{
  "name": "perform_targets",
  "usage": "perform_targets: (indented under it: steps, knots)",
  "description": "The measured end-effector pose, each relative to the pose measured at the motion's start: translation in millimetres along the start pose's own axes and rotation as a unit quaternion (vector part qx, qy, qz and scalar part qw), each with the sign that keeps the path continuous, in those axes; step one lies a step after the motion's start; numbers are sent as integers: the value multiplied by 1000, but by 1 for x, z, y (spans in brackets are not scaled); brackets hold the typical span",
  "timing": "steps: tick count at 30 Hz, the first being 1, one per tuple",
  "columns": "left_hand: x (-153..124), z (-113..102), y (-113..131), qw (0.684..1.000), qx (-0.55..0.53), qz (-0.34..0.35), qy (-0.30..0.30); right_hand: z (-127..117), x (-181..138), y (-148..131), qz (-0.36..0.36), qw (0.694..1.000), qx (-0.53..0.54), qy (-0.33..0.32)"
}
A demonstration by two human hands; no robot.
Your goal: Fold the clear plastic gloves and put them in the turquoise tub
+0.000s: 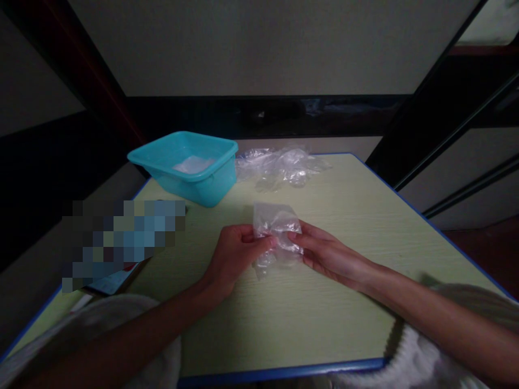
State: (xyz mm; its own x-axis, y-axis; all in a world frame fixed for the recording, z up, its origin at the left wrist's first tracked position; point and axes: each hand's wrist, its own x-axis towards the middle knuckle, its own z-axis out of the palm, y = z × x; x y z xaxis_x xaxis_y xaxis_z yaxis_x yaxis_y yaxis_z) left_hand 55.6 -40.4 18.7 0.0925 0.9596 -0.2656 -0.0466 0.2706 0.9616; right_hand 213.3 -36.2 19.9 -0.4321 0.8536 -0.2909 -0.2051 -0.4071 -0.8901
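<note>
Just above the middle of the table, both hands hold one small clear plastic bag (279, 216). My left hand (239, 254) grips its left side, thumb lying across the front. On the right side, my right hand (324, 248) pinches the bag with the thumb in front and the fingers behind. The plastic looks crinkled and shiny, with a loose end hanging below the left thumb. Whether anything lies inside it I cannot tell. Beyond the hands, a pile of clear plastic bags (284, 165) rests near the table's far edge.
A turquoise plastic basin (219, 181) stands at the back left, with whitish plastic-looking material (193, 164) inside. At the left edge lies a flat device (111, 282), mostly blurred out. The pale table (344, 324) has a blue rim, and a wall panel rises behind it.
</note>
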Motion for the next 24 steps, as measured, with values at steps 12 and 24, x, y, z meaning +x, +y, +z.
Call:
perform_targets:
  steps: [12,24]
  knots:
    - [1,-2,-1,1000,-3,9,24,-4,2,-7,6,999,40,14]
    - [1,-5,-1,1000,17,17,19,-6,5,-9,-1,996,11,93]
